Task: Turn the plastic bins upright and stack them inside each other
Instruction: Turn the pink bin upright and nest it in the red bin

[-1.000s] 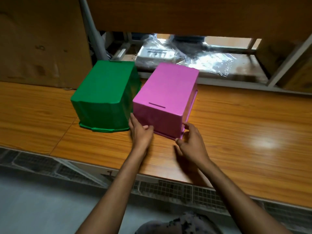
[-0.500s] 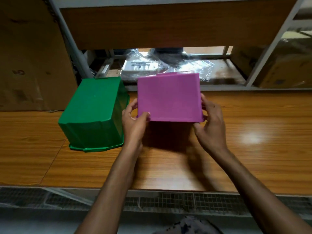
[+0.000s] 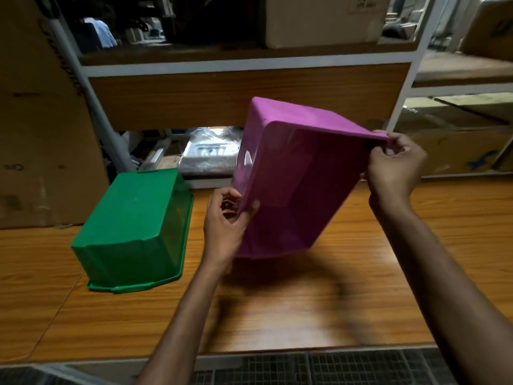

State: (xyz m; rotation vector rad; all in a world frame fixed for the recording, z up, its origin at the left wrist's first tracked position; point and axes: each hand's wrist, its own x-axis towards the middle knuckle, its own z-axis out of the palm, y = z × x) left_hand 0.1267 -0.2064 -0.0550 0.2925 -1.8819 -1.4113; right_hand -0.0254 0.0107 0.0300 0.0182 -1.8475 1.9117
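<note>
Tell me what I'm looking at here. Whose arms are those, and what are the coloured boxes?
The picture comes from a camera worn on a person's head, looking down at their own arms. The left hand and right hand hold a pink rectangular plastic bin by its rim, lifted and tilted so you see its open inside. A green rectangular plastic bin lies upside down on the wooden table. Behind are metal shelves and cardboard boxes.

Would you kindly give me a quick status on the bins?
Left hand and right hand grip pink bin by opposite rims, held tilted above the table. Green bin upside down on table. Nothing in the way.
</note>
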